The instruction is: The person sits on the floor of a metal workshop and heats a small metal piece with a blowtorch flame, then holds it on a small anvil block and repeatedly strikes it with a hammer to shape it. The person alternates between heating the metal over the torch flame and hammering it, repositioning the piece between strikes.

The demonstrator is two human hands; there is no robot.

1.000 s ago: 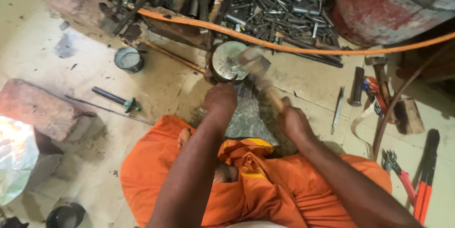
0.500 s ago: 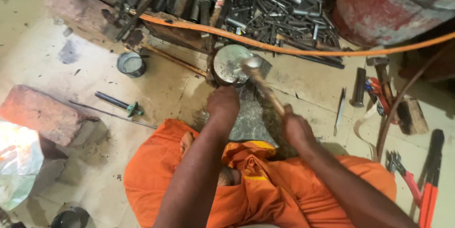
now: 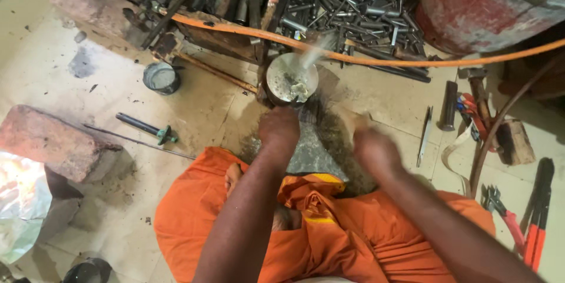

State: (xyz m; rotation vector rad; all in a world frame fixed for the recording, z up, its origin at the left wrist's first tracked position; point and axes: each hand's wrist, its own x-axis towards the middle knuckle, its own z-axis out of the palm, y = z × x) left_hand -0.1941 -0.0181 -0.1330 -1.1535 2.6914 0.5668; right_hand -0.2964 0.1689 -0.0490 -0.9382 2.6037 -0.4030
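Observation:
I sit on the floor in an orange garment [image 3: 329,242]. My left hand [image 3: 279,129] is closed in a fist at the near edge of a round metal block [image 3: 282,74], and seems to pinch a small shiny metal piece [image 3: 299,89] that lies on the block. My right hand [image 3: 374,149] grips the wooden handle of a hammer [image 3: 318,53]. The hammer is a motion blur slanting up over the block. A dark stone slab [image 3: 312,153] lies between my hands and knees.
An orange hose [image 3: 376,58] crosses behind the block, in front of a heap of steel bolts [image 3: 353,6] and a red drum [image 3: 488,6]. At the left are a brick [image 3: 53,142], a tin [image 3: 160,77] and a green-tipped tool [image 3: 144,127]. At the right lie a chisel [image 3: 448,105] and red-handled cutters [image 3: 538,218].
The hammer head rested on the round block earlier; now it is lifted and blurred in a swing. My right hand has shifted slightly. The left hand stays at the block.

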